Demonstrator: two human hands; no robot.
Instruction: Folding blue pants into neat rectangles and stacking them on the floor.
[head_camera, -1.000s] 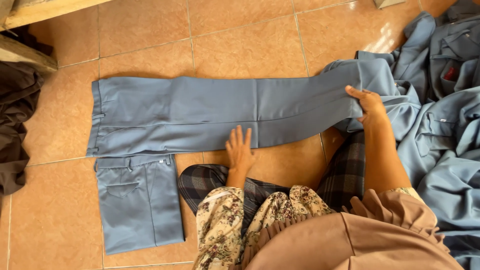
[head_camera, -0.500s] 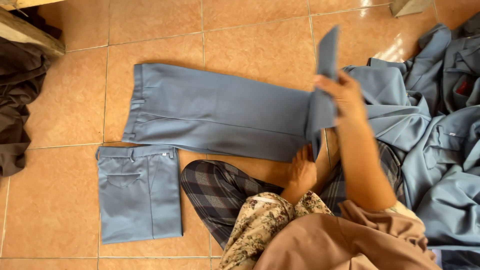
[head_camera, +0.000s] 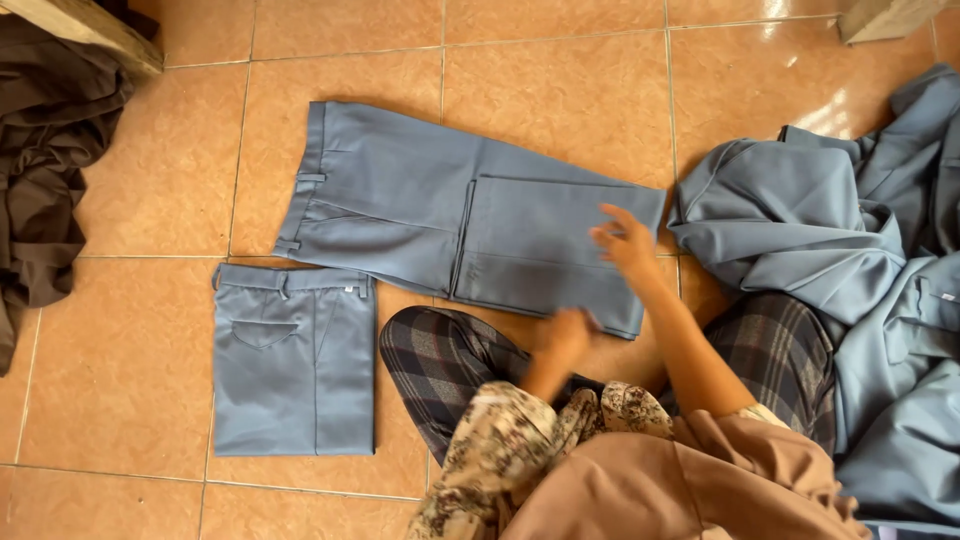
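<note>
Grey-blue trousers (head_camera: 420, 210) lie on the tiled floor, their legs folded back over themselves toward the waistband. My right hand (head_camera: 625, 243) rests with fingers apart on the folded end, near its right edge. My left hand (head_camera: 565, 335) presses on the lower edge of the same fold, partly blurred. A second pair of trousers (head_camera: 293, 358), folded into a neat rectangle, lies to the lower left, apart from both hands.
A heap of grey-blue garments (head_camera: 860, 280) fills the right side. Dark brown cloth (head_camera: 45, 190) is piled at the left under a wooden beam (head_camera: 85, 28). My crossed legs in plaid fabric (head_camera: 450, 365) sit at the bottom centre.
My right hand carried the trouser legs over to the left and laid them flat, halving the length. My left hand moved up onto the fold's lower edge.
</note>
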